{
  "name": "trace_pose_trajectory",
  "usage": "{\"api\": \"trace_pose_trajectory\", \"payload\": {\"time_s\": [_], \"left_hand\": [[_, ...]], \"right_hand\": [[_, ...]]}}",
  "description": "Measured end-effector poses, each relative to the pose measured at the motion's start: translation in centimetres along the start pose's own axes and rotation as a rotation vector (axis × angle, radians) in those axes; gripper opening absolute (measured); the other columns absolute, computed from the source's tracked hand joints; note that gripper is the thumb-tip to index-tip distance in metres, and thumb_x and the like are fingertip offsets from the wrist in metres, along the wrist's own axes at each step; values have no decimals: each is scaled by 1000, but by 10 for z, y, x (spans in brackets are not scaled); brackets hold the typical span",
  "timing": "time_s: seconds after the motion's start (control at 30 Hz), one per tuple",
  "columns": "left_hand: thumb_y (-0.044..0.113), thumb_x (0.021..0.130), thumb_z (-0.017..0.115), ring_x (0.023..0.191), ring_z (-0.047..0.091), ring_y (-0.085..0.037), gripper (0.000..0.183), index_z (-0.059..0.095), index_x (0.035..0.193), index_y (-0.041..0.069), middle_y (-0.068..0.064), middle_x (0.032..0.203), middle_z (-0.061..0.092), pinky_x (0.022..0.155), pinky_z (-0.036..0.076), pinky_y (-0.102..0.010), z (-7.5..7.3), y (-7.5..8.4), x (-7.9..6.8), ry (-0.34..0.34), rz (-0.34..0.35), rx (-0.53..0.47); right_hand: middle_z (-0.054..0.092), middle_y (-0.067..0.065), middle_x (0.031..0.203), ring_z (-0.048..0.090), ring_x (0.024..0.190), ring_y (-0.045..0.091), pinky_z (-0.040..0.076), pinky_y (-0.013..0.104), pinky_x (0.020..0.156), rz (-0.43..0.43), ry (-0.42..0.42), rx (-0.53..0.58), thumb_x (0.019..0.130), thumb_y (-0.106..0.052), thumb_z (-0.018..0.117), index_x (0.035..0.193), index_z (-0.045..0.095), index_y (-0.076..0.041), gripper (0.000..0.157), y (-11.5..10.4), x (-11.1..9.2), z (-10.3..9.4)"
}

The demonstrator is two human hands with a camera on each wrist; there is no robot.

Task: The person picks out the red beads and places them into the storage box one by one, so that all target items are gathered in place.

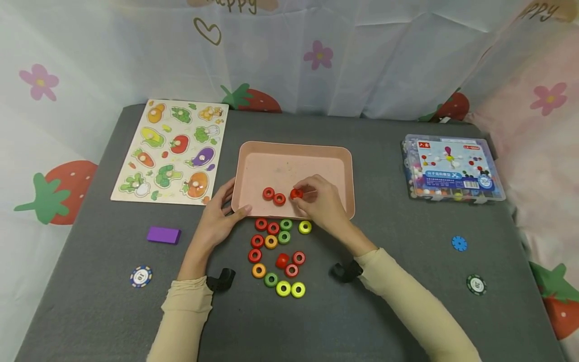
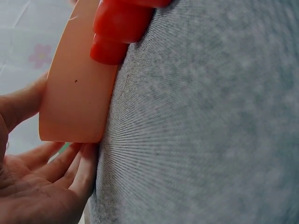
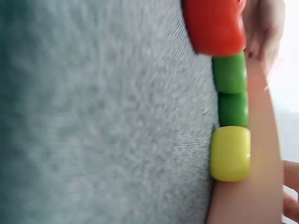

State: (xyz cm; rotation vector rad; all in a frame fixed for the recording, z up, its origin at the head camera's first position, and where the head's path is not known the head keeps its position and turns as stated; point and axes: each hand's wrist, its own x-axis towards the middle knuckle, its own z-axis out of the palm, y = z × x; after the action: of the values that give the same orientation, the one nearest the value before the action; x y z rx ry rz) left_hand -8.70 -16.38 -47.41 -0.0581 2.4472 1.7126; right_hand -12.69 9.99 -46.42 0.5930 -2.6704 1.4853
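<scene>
A pink tray [image 1: 294, 157] lies mid-table, with two red ring beads [image 1: 279, 199] inside it near the front wall. Over the tray, my right hand [image 1: 326, 207] pinches another red bead [image 1: 296, 194] between thumb and fingertips. My left hand [image 1: 214, 221] holds the tray's front left corner. In the left wrist view its thumb [image 2: 23, 103] lies over the rim and the other fingers sit along the outer side. Red, green, orange and yellow beads lie on the table before the tray, among them a yellow bead [image 3: 230, 154] close by its front wall in the right wrist view.
A vegetable puzzle board [image 1: 174, 151] lies back left, a plastic case of small balls [image 1: 452, 168] back right. On the left are a purple block [image 1: 163, 235] and a blue-and-white chip [image 1: 141, 276]; on the right, a blue disc [image 1: 459, 244] and a dark green chip [image 1: 476, 284].
</scene>
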Motion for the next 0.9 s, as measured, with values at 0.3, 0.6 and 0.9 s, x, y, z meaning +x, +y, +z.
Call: {"api": "trace_pose_trajectory", "payload": {"time_s": [0.3, 0.6, 0.9], "left_hand": [[22, 92, 75, 145, 37, -30, 80, 30, 158, 15, -14, 157, 38, 115, 39, -48, 1, -1, 1, -3, 9, -8], [21, 92, 74, 144, 38, -32, 80, 30, 158, 16, -16, 157, 37, 113, 41, -51, 1, 0, 0, -3, -10, -22], [22, 92, 75, 144, 38, -31, 80, 30, 158, 16, -15, 157, 38, 113, 41, -50, -1, 0, -1, 0, -16, -18]], "right_hand": [[70, 10, 94, 67, 79, 20, 58, 33, 74, 42, -8, -55, 85, -2, 77, 102, 72, -4, 18, 2, 10, 7], [71, 8, 98, 68, 87, 19, 60, 35, 82, -6, -35, 4, 85, 0, 75, 101, 72, -3, 16, -9, 1, 1], [64, -9, 82, 56, 71, 9, 50, 29, 61, -65, -237, 20, 87, -8, 77, 103, 73, -10, 17, -38, -33, -1]]}}
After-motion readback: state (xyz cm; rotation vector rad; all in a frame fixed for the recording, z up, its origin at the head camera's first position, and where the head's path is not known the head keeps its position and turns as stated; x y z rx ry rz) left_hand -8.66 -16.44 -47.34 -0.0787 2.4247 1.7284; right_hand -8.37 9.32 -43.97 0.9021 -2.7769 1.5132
